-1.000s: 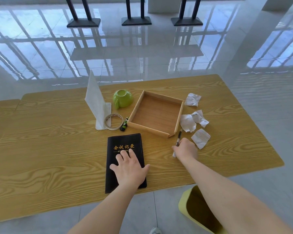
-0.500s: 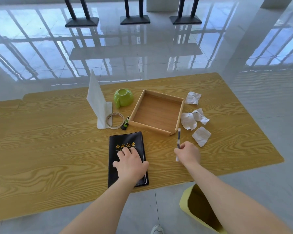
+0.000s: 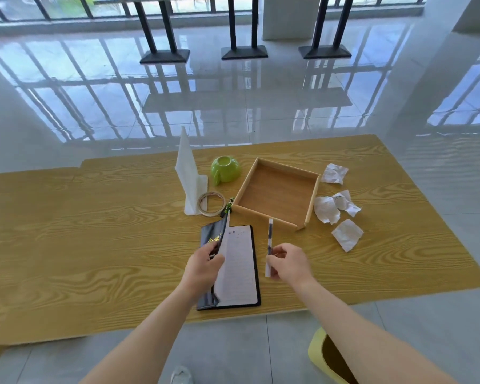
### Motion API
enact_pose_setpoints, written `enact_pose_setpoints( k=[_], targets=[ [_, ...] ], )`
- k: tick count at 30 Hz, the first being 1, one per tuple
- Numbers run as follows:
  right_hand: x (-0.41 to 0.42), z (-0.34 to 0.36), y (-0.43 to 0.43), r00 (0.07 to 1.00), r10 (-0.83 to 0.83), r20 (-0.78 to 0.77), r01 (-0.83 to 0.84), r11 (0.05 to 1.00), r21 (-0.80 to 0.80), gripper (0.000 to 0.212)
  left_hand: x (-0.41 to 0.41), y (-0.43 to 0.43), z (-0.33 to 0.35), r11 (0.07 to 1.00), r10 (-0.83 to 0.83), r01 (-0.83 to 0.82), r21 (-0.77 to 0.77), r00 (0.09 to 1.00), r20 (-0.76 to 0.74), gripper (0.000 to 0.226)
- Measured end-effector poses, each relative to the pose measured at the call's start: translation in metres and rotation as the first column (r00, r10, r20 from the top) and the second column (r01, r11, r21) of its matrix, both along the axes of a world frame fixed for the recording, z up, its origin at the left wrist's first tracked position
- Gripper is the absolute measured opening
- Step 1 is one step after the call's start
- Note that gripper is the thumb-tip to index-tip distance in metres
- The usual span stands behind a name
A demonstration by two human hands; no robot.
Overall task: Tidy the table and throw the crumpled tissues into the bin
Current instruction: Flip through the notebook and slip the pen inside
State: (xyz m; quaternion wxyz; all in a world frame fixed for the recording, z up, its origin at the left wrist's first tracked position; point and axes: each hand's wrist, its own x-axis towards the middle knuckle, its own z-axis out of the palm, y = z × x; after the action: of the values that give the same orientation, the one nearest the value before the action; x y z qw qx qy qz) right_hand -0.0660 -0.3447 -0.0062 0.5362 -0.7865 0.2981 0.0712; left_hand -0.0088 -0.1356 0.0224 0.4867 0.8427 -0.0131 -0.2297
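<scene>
A black notebook point(image 3: 240, 273) lies near the table's front edge with its cover lifted and a white page showing. My left hand point(image 3: 204, 268) grips that raised cover. My right hand point(image 3: 290, 263) holds a pen point(image 3: 269, 239) just right of the notebook, above the table. Several crumpled tissues lie right of the wooden tray point(image 3: 311, 200): one at the far corner point(image 3: 335, 173), a pair point(image 3: 336, 207) beside the tray's right wall, one nearer point(image 3: 347, 234). The yellow bin point(image 3: 320, 356) stands on the floor under my right forearm.
An overturned green cup point(image 3: 225, 169), a white folded paper stand point(image 3: 189, 176), a tape roll point(image 3: 211, 203) and a small dark object point(image 3: 227, 207) sit left of the tray. The wooden table point(image 3: 81, 245) stretches wide to the left. Black stand bases rest on the glossy floor beyond.
My left hand went from lying flat on the closed notebook to lifting its cover open. My right hand picked the pen up and moved it left toward the notebook.
</scene>
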Motion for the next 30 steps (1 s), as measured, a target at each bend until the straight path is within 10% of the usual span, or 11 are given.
enact_pose_setpoints(
  k=[15, 30],
  targets=[
    [0.053, -0.006, 0.116, 0.924, 0.307, -0.229, -0.333, 0.939, -0.089, 0.01, 0.006, 0.093, 0.025, 0.969, 0.216, -0.209, -0.131, 0.976, 0.035, 0.038],
    [0.055, -0.014, 0.128, 0.951, 0.281, -0.13, -0.272, 0.959, 0.081, 0.025, 0.002, 0.082, 0.02, 0.984, 0.166, -0.158, -0.078, 0.981, 0.106, 0.05]
  ],
)
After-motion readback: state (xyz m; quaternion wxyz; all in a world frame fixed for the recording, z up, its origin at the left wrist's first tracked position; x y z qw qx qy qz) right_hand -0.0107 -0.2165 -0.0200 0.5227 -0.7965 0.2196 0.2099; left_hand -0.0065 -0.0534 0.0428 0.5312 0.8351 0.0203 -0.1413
